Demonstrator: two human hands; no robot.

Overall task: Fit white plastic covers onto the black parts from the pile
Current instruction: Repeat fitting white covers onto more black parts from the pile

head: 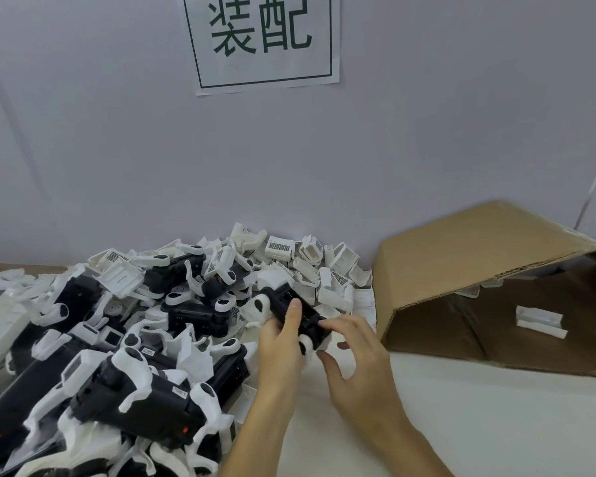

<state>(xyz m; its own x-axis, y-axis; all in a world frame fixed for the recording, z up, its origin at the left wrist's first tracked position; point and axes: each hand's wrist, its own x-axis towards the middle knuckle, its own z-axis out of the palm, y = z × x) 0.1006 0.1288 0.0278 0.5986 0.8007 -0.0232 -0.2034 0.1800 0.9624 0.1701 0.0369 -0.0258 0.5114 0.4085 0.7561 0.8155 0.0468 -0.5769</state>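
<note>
A pale wall point(427, 132) with a printed paper sign point(265, 43) backs my white bench point(496, 425), and the landmark I steer by is the cardboard box point(479, 256) tipped on its side at the back right. Left of that box the pile point(135, 339) of black parts and white plastic covers spreads along the wall toward me. Just off the box's near left corner I hold one black part point(291, 304) up above the bench. My left hand point(279, 346) is curled round it from below, thumb laid flat along its top face, so that hand has a firm grip. My right hand point(355, 352) sits on the box side of the part, fingers loosely spread and half bent; its index fingertip touches the part's near end, and I cannot tell whether the lower fingers pinch the white piece there or merely hover. White pieces show at both ends of the part, so I judge I am seating or checking a cover rather than fetching one. Next I would press it home squarely while my left hand braces. Inside the box one white piece point(541, 320) lies apart.
</note>
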